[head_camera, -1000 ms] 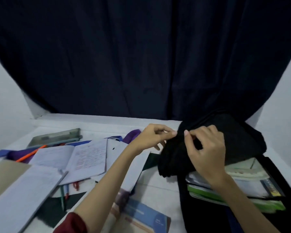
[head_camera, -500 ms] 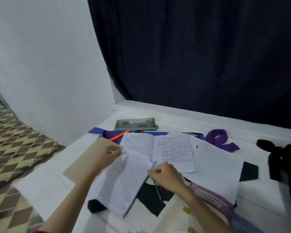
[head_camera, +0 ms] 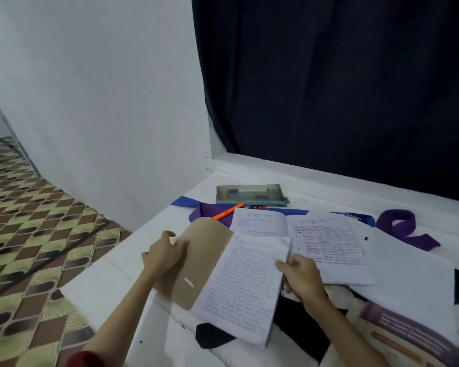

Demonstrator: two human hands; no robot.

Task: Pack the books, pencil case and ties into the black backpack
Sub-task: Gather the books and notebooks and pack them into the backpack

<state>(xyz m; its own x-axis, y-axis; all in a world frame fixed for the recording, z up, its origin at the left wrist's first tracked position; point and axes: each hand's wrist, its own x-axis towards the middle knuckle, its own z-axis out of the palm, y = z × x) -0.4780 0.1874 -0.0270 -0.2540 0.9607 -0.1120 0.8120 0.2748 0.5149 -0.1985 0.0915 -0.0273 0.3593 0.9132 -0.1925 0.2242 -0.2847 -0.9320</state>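
Observation:
An open notebook (head_camera: 245,284) with handwritten pages and a brown cover (head_camera: 204,250) lies in front of me. My left hand (head_camera: 164,254) grips the lifted brown cover on the left. My right hand (head_camera: 301,278) pinches the right edge of the written pages. Behind it lies a second open notebook (head_camera: 326,239). A purple tie (head_camera: 403,230) curls at the right, a blue tie (head_camera: 183,202) runs along the back. A translucent pencil case (head_camera: 251,194) sits at the back with an orange pen (head_camera: 227,211) before it. The backpack is out of view.
A purple-covered book (head_camera: 408,337) lies at the lower right beside a white sheet (head_camera: 408,274). The white surface (head_camera: 117,276) ends at its left edge above a patterned tile floor (head_camera: 37,234). A white wall stands left, a dark curtain (head_camera: 329,88) behind.
My view swung left, away from the black backpack that both hands were pinching. Both hands came to the open notebook, and the brown cover has since been lifted further.

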